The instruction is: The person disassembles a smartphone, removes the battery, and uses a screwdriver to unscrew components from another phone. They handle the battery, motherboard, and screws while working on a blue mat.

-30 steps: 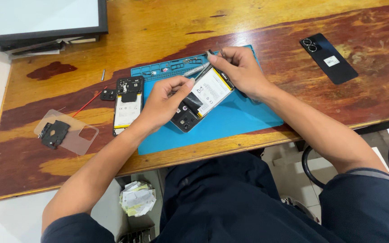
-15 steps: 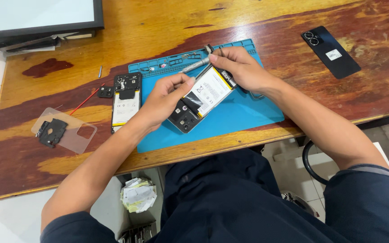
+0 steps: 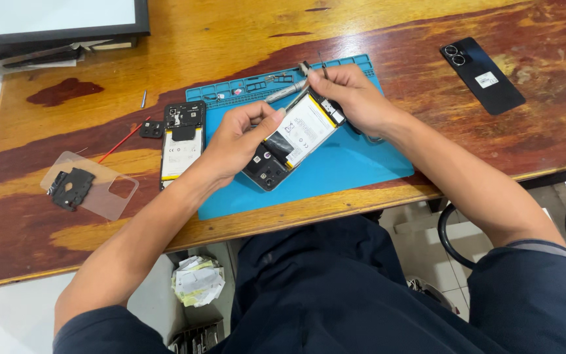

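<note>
An opened phone (image 3: 296, 141) with a white battery and bare black circuit parts lies tilted over a blue repair mat (image 3: 355, 164). My left hand (image 3: 237, 141) grips its lower left side, thumb on the battery's edge. My right hand (image 3: 355, 98) holds thin metal tweezers (image 3: 309, 72) at the phone's upper end, tips by the top edge. A silver tool (image 3: 286, 92) lies on the mat just behind the phone.
A second opened phone (image 3: 181, 141) lies at the mat's left edge, with a small black part (image 3: 151, 130) and a red stick (image 3: 122, 141) beside it. A clear case (image 3: 109, 193) holds a black cover piece (image 3: 70, 188). A black phone back (image 3: 483, 75) rests far right; a framed screen (image 3: 54, 19) stands at top left.
Both hands and the opened phone stay in nearly the same place. My right hand has shifted slightly at the phone's upper end with the tweezers.
</note>
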